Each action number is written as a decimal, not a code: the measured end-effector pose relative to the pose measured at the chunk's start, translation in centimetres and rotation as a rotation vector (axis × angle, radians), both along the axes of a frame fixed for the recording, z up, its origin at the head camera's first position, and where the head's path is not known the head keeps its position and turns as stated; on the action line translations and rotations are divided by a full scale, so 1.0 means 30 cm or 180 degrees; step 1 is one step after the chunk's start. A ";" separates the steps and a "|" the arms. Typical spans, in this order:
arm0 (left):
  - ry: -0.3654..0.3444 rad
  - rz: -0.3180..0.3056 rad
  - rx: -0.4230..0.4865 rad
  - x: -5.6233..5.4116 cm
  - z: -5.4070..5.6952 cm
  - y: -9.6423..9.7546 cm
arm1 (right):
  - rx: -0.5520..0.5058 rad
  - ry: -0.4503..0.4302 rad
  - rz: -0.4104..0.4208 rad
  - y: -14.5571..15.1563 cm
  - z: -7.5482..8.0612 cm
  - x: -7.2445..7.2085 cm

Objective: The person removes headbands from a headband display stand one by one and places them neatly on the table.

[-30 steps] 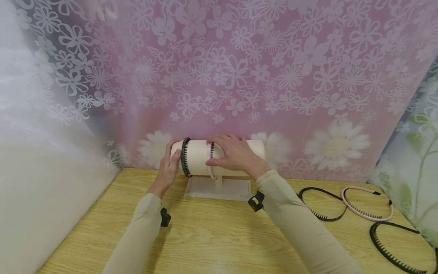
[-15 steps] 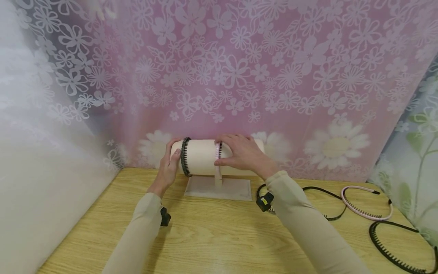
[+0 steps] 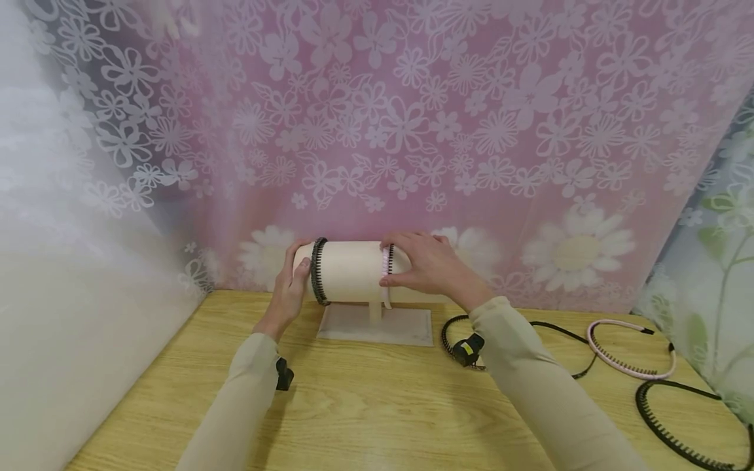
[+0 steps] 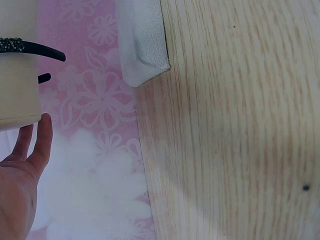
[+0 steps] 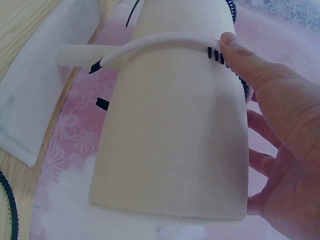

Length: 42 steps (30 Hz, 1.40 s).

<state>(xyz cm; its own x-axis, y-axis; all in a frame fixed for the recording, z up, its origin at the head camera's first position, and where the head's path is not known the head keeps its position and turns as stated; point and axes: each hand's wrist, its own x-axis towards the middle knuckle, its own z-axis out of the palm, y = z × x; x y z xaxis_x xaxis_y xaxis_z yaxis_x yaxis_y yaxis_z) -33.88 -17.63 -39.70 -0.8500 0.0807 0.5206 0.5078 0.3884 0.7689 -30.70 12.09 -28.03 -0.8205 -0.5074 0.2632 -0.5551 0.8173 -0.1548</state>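
Observation:
A cream cylindrical headband stand (image 3: 353,271) lies crosswise on a short post above its flat base (image 3: 347,324). My left hand (image 3: 287,288) grips its left end, thumb in front. Close beside that thumb, a dark toothed headband (image 3: 319,271) goes round the cylinder; glittery stones show on this dark headband (image 4: 12,45) in the left wrist view. Right of the middle, my right hand (image 3: 427,265) holds a pink headband (image 3: 386,261) that straddles the cylinder. In the right wrist view, the thumb (image 5: 250,60) presses at the band's edge, over its black teeth, and its dark-tipped ends hang free.
Several loose headbands lie on the wooden table at the right: a dark one (image 3: 450,333) partly behind my right wrist, another dark one (image 3: 562,327), a pink one (image 3: 624,366) and a black toothed one (image 3: 665,428). A pink floral curtain (image 3: 377,131) hangs right behind the stand.
My right hand has slid the pink headband rightward along the cylinder, from left of the post to just right of it. My left hand stays on the left end.

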 end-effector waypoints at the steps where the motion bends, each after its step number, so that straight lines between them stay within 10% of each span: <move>1: -0.0001 -0.0004 0.0002 0.000 0.000 0.000 | -0.0006 -0.0006 0.0000 0.003 0.001 0.001; 42: 0.0040 -0.0041 -0.0003 -0.011 -0.009 -0.003 | -0.0394 -0.0044 0.0081 0.180 -0.014 0.028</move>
